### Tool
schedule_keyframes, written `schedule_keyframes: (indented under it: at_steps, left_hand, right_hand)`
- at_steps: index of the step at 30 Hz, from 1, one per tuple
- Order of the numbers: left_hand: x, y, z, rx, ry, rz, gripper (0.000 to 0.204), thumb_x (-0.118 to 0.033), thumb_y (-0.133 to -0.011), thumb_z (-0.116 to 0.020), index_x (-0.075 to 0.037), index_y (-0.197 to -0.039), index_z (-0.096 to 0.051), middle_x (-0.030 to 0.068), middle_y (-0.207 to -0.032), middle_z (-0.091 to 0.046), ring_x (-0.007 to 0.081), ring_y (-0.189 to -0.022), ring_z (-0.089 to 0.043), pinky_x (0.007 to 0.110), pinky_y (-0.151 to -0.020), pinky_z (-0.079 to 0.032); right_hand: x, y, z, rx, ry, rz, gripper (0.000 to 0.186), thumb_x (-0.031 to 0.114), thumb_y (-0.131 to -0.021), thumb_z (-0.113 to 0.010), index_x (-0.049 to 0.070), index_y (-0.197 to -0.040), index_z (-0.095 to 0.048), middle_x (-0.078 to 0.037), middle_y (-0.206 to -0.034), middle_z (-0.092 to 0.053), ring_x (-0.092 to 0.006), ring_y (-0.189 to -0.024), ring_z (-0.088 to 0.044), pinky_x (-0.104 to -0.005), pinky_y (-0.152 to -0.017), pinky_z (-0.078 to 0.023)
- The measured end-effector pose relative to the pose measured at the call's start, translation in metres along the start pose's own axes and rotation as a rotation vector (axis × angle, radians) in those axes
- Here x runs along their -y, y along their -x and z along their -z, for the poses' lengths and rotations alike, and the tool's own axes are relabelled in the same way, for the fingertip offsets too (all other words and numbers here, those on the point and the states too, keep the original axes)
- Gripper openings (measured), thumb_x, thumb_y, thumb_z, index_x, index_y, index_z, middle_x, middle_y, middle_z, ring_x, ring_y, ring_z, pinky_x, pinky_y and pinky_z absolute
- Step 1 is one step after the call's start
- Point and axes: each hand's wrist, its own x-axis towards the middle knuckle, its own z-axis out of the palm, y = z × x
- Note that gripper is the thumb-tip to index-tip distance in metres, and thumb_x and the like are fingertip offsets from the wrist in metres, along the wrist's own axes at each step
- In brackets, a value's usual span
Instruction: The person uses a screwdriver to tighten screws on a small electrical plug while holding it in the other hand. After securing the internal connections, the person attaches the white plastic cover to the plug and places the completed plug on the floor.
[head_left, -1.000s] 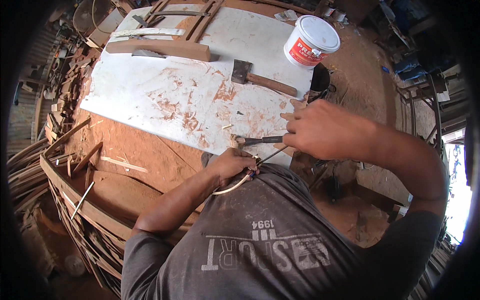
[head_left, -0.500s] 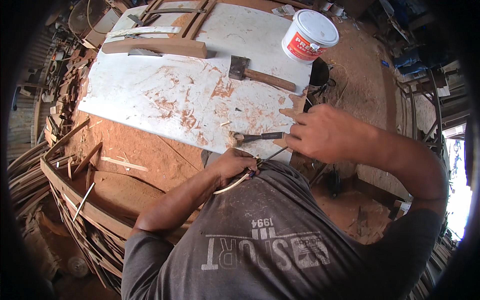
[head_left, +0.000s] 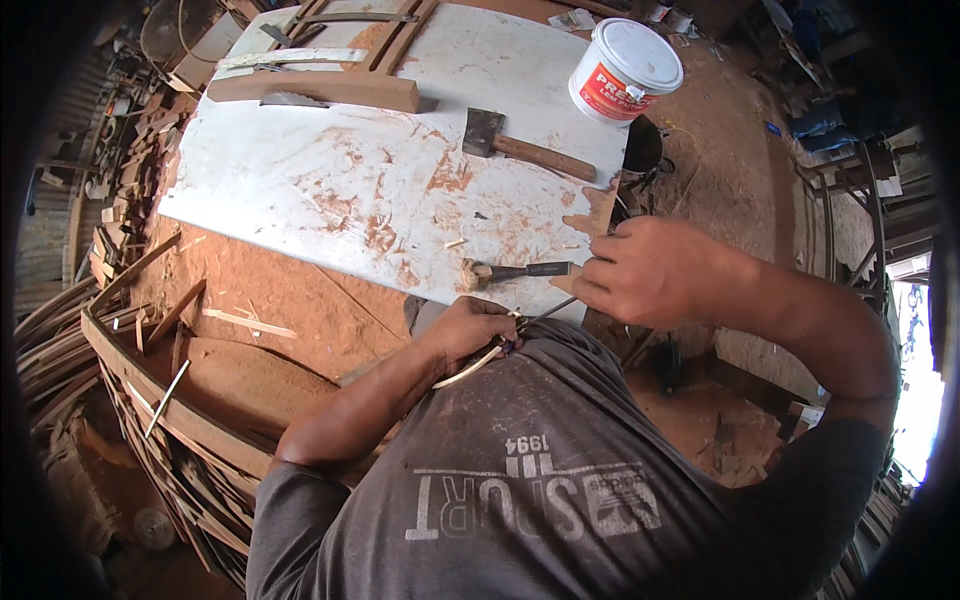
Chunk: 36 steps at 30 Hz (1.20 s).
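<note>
- Left hand (head_left: 468, 330): grip clamped on a pale strip (head_left: 468, 370).
- Right hand (head_left: 650, 272): grip closed around a thin dark rod (head_left: 551, 309).
- Dark-shafted tool (head_left: 508, 271) lies on the desk (head_left: 290, 180).

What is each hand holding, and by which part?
The left hand holds a thin, pale, curved strip by its upper part; the right hand grips a thin, dark, straight rod by its upper-right end.

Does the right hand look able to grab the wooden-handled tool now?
Probably: the wooden-handled tool lies uncovered with nothing visibly blocking it, though the right hand seems occupied holding a thin dark rod.
</note>
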Motion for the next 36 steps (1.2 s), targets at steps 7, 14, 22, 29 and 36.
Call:
schedule_keyframes:
  at_steps: [7,14,22,29,36]
  left_hand:
    - [-0.001,0.004,-0.005,-0.032,-0.104,-0.047,0.012,-0.003,-0.083,-0.070,0.008,-0.085,-0.073,0.0108,-0.076,-0.072,0.0123,-0.064,-0.064,0.025,-0.057,-0.050]
    - [-0.004,0.003,-0.003,-0.026,-0.050,-0.034,0.011,-0.003,-0.084,-0.068,0.007,-0.083,-0.073,0.0102,-0.074,-0.071,0.0137,-0.064,-0.064,0.027,-0.060,-0.051]
    - [-0.008,0.012,-0.012,-0.067,-0.197,-0.087,0.013,-0.005,-0.083,-0.069,0.007,-0.081,-0.073,0.0093,-0.073,-0.071,0.0123,-0.064,-0.063,0.027,-0.061,-0.050]
    - [0.000,0.001,-0.004,-0.063,-0.268,-0.079,0.015,-0.008,-0.083,-0.070,0.006,-0.082,-0.075,0.0077,-0.074,-0.071,0.0115,-0.066,-0.062,0.028,-0.063,-0.049]
    - [-0.002,0.003,-0.007,-0.053,-0.095,-0.039,0.015,-0.006,-0.084,-0.070,0.008,-0.081,-0.074,0.0078,-0.073,-0.070,0.0118,-0.065,-0.062,0.027,-0.060,-0.049]
  right_hand:
    - [-0.003,-0.019,0.023,0.606,-0.502,-0.443,0.026,0.023,-0.091,-0.065,0.002,-0.105,-0.067,-0.016,-0.100,-0.072,-0.0370,-0.093,-0.070,-0.0481,-0.069,-0.056]
    - [-0.005,-0.001,0.004,0.088,-0.092,-0.099,0.021,0.019,-0.089,-0.064,0.002,-0.102,-0.067,-0.009,-0.086,-0.069,-0.0305,-0.079,-0.071,-0.0428,-0.064,-0.056]
    - [0.013,-0.008,0.018,0.305,-0.252,-0.271,0.023,0.023,-0.090,-0.064,0.003,-0.100,-0.068,-0.012,-0.076,-0.067,-0.0352,-0.074,-0.069,-0.0460,-0.066,-0.056]
    - [-0.004,-0.004,-0.004,0.149,-0.591,-0.378,0.025,0.026,-0.093,-0.065,0.003,-0.100,-0.066,-0.017,-0.088,-0.067,-0.0357,-0.081,-0.069,-0.0460,-0.071,-0.056]
    - [0.005,0.004,-0.007,0.052,-0.025,0.002,0.019,0.022,-0.088,-0.065,0.003,-0.090,-0.066,-0.012,-0.082,-0.066,-0.0379,-0.074,-0.069,-0.0469,-0.068,-0.057]
